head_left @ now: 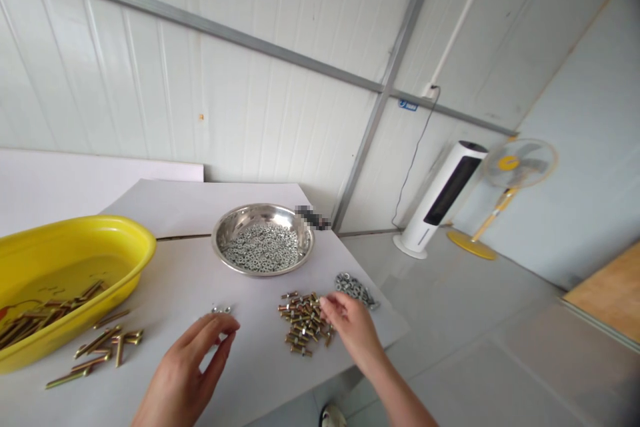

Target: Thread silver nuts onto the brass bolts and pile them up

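My left hand point(193, 363) hovers low over the table, thumb and forefinger curled nearly tip to tip; whatever lies between them is too small to make out. Just beyond its fingers lie a few loose nuts point(221, 309). At the right, my right hand point(350, 323) has its fingers pinched together at the edge of a pile of short brass-coloured bolts point(303, 321), several with nuts on them. Its fingertips hide what they hold, if anything. Behind that hand is a heap of grey nuts or washers point(356, 288).
A steel bowl point(216, 250) of nuts stands mid-table, with a blurred dark object point(313, 217) by its rim. Long bolts point(107, 345) lie beside a yellow tub point(143, 260) holding more. Past the table's right edge stand a white tower unit point(440, 200) and a yellow fan point(493, 217).
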The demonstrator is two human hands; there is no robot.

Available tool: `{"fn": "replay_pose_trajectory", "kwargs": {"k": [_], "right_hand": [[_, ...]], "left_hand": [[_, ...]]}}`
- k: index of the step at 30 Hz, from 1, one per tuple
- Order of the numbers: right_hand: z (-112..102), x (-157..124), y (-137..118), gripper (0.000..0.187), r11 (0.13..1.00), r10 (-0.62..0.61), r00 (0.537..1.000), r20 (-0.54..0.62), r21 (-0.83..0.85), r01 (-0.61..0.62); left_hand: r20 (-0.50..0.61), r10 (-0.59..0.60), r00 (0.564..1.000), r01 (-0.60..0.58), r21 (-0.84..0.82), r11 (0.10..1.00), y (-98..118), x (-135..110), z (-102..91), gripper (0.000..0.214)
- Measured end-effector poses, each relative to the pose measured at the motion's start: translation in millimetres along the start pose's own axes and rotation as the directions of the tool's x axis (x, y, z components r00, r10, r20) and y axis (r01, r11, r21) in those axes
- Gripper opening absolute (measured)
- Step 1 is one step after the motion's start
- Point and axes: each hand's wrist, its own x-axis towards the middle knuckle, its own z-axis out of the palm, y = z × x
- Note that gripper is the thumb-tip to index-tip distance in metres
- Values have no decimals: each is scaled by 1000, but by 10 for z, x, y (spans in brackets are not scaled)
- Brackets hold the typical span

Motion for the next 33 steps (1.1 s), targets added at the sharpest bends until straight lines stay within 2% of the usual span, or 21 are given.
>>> {"fn": "replay_pose_trajectory", "kwargs": {"k": [2,5,13,22,26,29,31,33], "right_hand": [[-170,54,107,37,995,-21,998,-63,-96,15],[-309,98,254,32,978,-36,995,-93,-208,16],[-308,106,448,30,919,-41,994,-96,-394,0],[-343,86,393,28,930,-13,999,-43,-366,-4],[-305,73,305,30,950,-29,999,-23,-310,21],[-205,68,205,30,965,-62,998,10,-256,63],[-92,65,120,28,971,-86,996,40,-218,92],[57,61,23,25,975,-108,992,71,-186,119]], "left_hand": [[2,2,1000,-2,28,1000,-8,-3,1,14],[-1,11,1000,-11,53,999,-28,-12,19,15],[28,18,999,-20,56,998,-37,-22,51,14],[38,-6,999,3,64,998,-95,-59,-18,14],[-17,-123,992,123,67,990,-126,-47,-215,16],[-164,-292,942,310,101,945,-206,-39,-462,19],[-251,-390,886,426,108,898,-297,-47,-651,23],[-279,-497,822,532,67,844,-406,-67,-835,26]]}}
